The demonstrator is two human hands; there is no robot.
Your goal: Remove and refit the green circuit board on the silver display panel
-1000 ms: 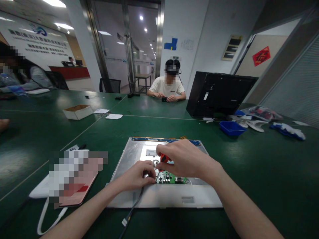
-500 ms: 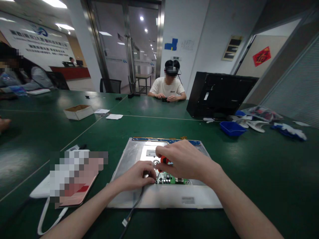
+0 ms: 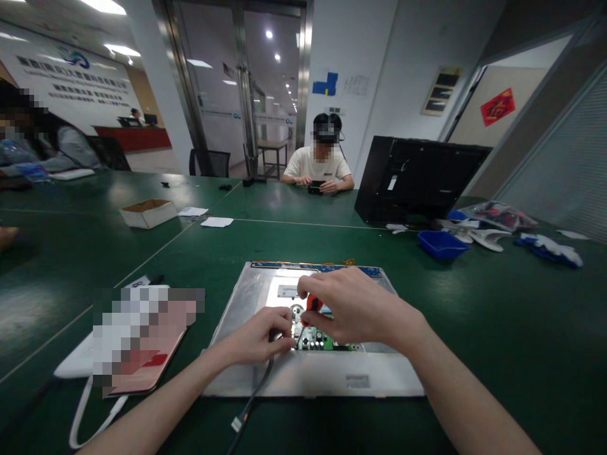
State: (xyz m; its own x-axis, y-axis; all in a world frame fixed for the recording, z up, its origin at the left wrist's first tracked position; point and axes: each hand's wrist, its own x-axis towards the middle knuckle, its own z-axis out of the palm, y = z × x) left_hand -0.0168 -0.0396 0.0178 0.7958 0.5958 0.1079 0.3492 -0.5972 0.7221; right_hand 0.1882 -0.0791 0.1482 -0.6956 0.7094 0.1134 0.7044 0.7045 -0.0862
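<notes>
A silver display panel [image 3: 237, 303] lies flat on the green table, with a green circuit board [image 3: 325, 341] near its middle. My right hand [image 3: 355, 309] is closed round the red handle of a screwdriver [image 3: 312, 309], whose shaft slants down to the board's left part. Beside that shaft, my left hand [image 3: 263, 335] has its thumb and fingers curled together at the board's left edge. A dark cable [image 3: 258, 388] runs out from under it to a white connector [image 3: 236, 424]; whether the fingers hold the cable is hidden.
On the left are a pink phone [image 3: 152, 373] and a white device with a cord. Farther back stand an open box [image 3: 148, 215], a black monitor [image 3: 422, 180] and a blue tray [image 3: 442, 245]. Gloves [image 3: 550, 249] lie at the right. A person [image 3: 318, 167] sits opposite.
My right hand has shifted very slightly, still round the red handle. My left hand stays at the board's edge. The person opposite has tilted up the small black object in their hands.
</notes>
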